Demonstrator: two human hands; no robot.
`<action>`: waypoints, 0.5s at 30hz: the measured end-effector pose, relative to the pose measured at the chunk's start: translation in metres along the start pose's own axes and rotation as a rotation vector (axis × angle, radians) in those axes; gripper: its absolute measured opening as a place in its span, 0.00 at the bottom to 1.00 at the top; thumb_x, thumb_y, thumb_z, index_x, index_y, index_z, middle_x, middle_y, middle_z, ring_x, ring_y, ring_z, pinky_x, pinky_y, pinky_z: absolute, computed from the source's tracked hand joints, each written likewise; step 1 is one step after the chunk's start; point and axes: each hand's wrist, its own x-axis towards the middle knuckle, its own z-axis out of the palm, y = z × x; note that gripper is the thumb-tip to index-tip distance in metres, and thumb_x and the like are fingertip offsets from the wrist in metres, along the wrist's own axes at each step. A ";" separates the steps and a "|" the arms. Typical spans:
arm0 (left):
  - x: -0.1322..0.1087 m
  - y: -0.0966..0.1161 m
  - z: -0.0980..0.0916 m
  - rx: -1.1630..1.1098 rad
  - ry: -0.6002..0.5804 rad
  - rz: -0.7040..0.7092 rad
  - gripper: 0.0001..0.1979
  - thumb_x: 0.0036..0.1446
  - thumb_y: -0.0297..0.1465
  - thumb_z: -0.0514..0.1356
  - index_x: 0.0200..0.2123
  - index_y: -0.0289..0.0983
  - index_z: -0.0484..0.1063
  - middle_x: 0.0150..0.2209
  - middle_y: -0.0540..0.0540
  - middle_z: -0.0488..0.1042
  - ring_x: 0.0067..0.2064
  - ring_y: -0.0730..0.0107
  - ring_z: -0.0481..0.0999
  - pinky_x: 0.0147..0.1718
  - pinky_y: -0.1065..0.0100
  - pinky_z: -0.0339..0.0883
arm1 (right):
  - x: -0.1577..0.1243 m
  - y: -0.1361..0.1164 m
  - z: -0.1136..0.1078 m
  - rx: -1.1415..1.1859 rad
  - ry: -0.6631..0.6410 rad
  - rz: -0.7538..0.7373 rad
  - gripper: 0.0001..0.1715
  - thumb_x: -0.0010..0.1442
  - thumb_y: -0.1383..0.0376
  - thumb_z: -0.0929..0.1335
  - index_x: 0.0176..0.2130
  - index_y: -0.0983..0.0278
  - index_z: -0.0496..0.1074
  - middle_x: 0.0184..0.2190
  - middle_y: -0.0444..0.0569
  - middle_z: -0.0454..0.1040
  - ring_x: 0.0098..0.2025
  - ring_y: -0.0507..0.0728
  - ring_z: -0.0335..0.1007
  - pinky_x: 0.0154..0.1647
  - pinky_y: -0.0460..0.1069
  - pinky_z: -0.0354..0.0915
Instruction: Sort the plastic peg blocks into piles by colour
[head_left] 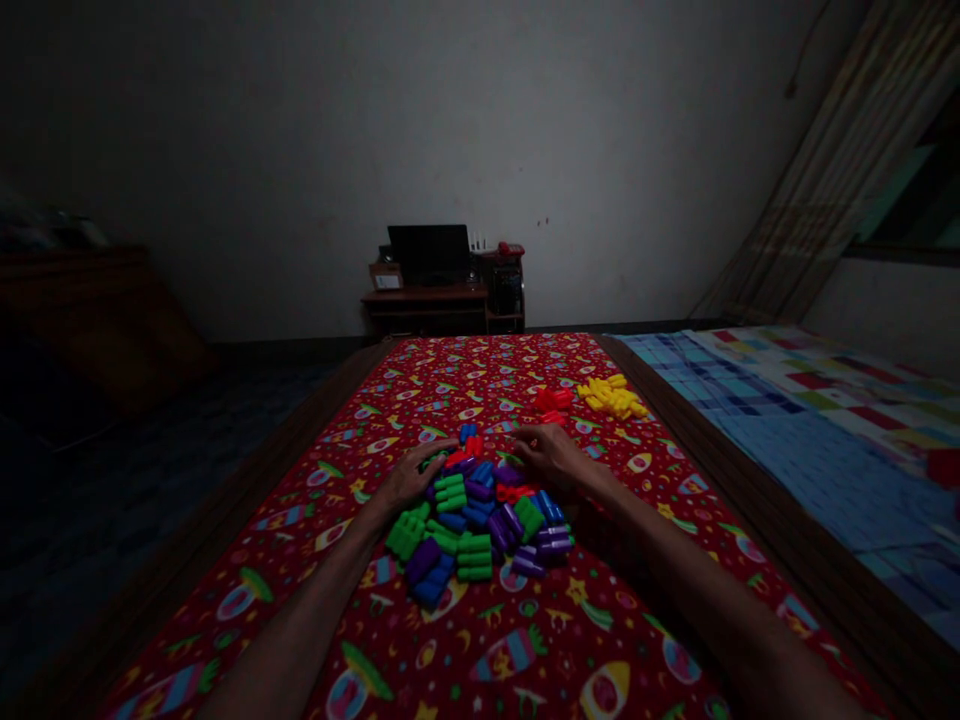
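A mixed pile of plastic building blocks lies on a red cartoon-print cloth (420, 655), with green blocks (474, 557), purple blocks (505, 526), blue blocks (430, 582) and a few red blocks (474, 447). At the pile's far left edge rests my left hand (411, 474), fingers stretched over the blocks and nothing clearly gripped. My right hand (553, 452) hovers at the far right side of the pile, its bent fingers apart above a purple block (511, 475). Beyond that hand sits a small group of red blocks (554, 401), beside a heap of yellow blocks (613, 397).
Brown wooden edges (690, 470) border the cloth. To the right lies bedding with a checked pattern (757, 450). A desk (427, 297) with a dark monitor (429, 250) stands against the far wall. A wooden cabinet (97, 330) is at the left, a curtain (810, 190) at the right.
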 end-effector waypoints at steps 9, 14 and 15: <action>0.004 0.018 0.000 0.021 0.107 -0.022 0.25 0.60 0.44 0.47 0.43 0.36 0.78 0.47 0.40 0.78 0.51 0.58 0.75 0.53 0.58 0.66 | -0.013 0.012 0.032 0.618 0.090 0.259 0.14 0.52 0.65 0.64 0.32 0.65 0.78 0.25 0.45 0.76 0.25 0.52 0.68 0.28 0.46 0.63; 0.028 0.047 0.003 0.317 0.009 -0.145 0.19 0.60 0.41 0.50 0.41 0.38 0.78 0.42 0.41 0.80 0.45 0.60 0.77 0.46 0.63 0.67 | -0.014 0.012 0.034 0.734 0.115 0.326 0.12 0.46 0.66 0.63 0.27 0.65 0.77 0.19 0.42 0.73 0.19 0.49 0.63 0.21 0.43 0.58; 0.034 0.053 0.004 0.407 -0.043 -0.182 0.19 0.61 0.42 0.51 0.39 0.38 0.78 0.39 0.41 0.80 0.43 0.58 0.78 0.44 0.64 0.67 | -0.014 0.011 0.034 0.748 0.122 0.331 0.12 0.46 0.66 0.63 0.27 0.65 0.77 0.19 0.42 0.72 0.19 0.49 0.62 0.20 0.43 0.57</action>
